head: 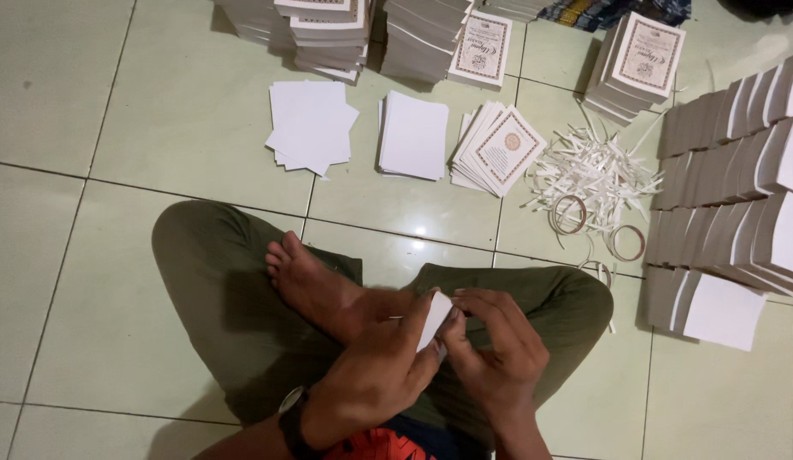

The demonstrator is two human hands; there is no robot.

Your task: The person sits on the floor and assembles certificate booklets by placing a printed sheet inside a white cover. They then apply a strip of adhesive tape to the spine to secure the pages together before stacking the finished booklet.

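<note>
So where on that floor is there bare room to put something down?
Bare tile lies left of the knee and below the loose white sheets. The right is crowded: booklet rows, paper strips and tape rings.

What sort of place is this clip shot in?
Likely a home or small workshop floor used for hand-assembling printed booklets: pale floor tiles, stacks of booklets, a heap of paper strips, both hands on a white sheet.

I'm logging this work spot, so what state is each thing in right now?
white booklet: held edge-up between both hands.
left hand: gripping it.
right hand: pinching its edge.
blank sheets: loosely fanned.
printed covers: fanned pile.
paper strips: scattered heap.
tape rolls: lying flat.
</note>
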